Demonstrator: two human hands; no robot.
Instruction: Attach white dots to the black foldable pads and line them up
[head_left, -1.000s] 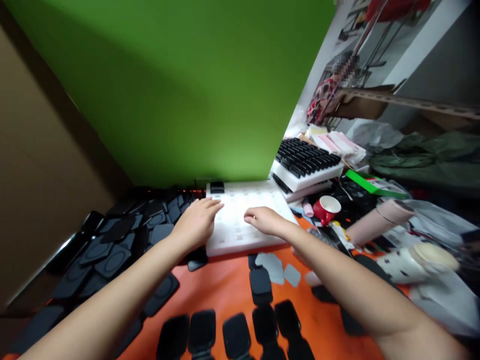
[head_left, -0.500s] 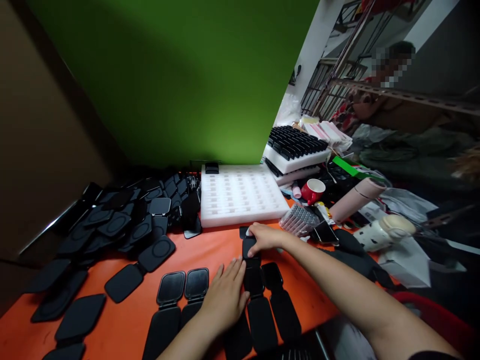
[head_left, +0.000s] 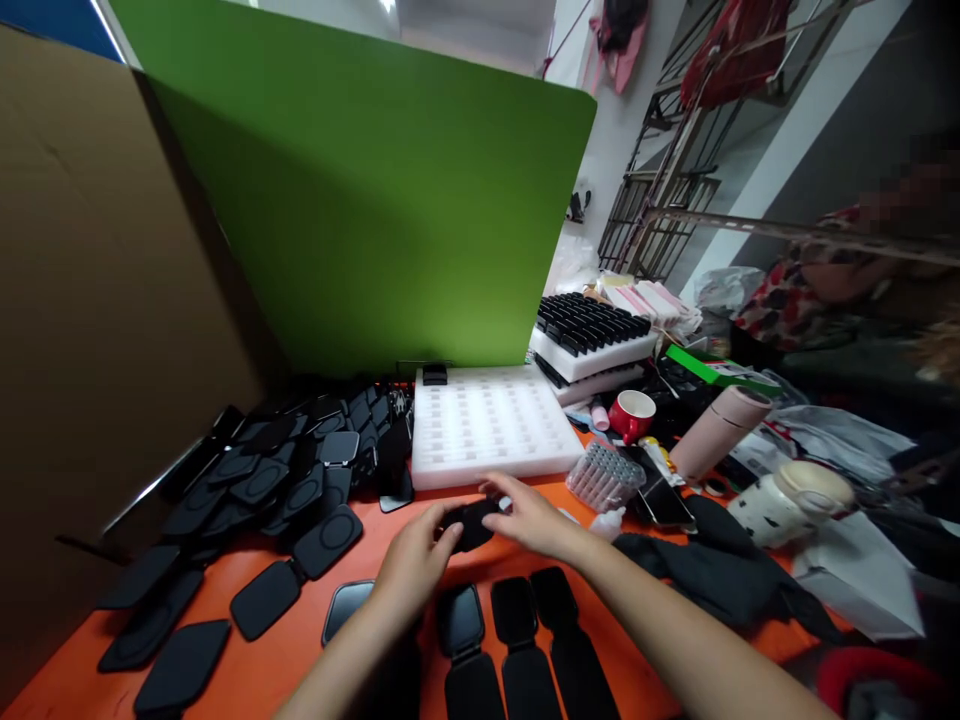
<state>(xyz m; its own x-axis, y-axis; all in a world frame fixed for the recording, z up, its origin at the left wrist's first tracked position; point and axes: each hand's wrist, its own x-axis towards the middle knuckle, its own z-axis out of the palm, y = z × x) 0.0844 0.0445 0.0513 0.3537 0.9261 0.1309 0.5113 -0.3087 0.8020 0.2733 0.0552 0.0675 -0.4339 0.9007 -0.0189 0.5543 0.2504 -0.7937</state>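
Note:
Just in front of the white foam tray [head_left: 480, 465], both hands hold a black folding charger [head_left: 471, 524] between them. My left hand [head_left: 416, 560] grips its left end, thumb toward me and fingers curled behind. My right hand [head_left: 529, 515] pinches the right end between thumb and fingers, partly covering it. Below the hands, several opened black chargers lie in a row, among them one with a glossy square panel [head_left: 460, 618] and a matte one at the right [head_left: 555, 600]. My left forearm hides part of this row.
A heap of black hinged pads [head_left: 259, 485] covers the left side. Stacked foam trays of black pieces [head_left: 592, 335] stand behind right. Around the right are a red mug [head_left: 631, 415], a pink bottle [head_left: 720, 430] and a clear pack of small cylinders [head_left: 604, 475]. A green panel [head_left: 360, 200] rises behind.
My left hand has lifted from lying flat on the row and now grips the charger's left end. My right hand still holds a black charger, now raised off the row. The view has tilted up.

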